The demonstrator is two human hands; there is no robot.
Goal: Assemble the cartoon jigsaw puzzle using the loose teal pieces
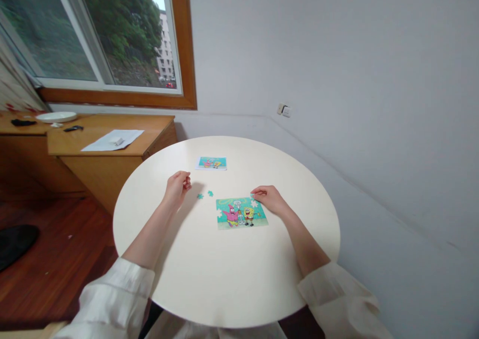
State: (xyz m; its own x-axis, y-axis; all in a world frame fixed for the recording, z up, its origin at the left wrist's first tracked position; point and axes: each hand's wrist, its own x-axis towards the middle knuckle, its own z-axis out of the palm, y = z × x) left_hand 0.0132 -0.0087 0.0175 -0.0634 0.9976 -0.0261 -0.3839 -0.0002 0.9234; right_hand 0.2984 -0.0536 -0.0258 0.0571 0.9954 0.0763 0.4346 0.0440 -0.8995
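A cartoon jigsaw puzzle [238, 214], mostly assembled, lies flat on the round white table [224, 279]. White gaps show at its left edge and near its upper right. At the upper right corner my right hand [270, 198] is closed in a pinch, with a small teal puzzle piece [252, 196] at the fingertips, partly hidden by them. My left hand [177, 187] is held above the table left of the puzzle, fingers curled in, and nothing shows in it. Between the hands lie two loose teal puzzle pieces, one left [200, 196] and one right [210, 193].
A small picture card [211, 163] with the same cartoon lies farther back on the table. Beyond the table's left edge stands a wooden desk [157, 134] with a paper sheet [108, 143] and a white dish [56, 117]. A wall [374, 104] rises behind and right.
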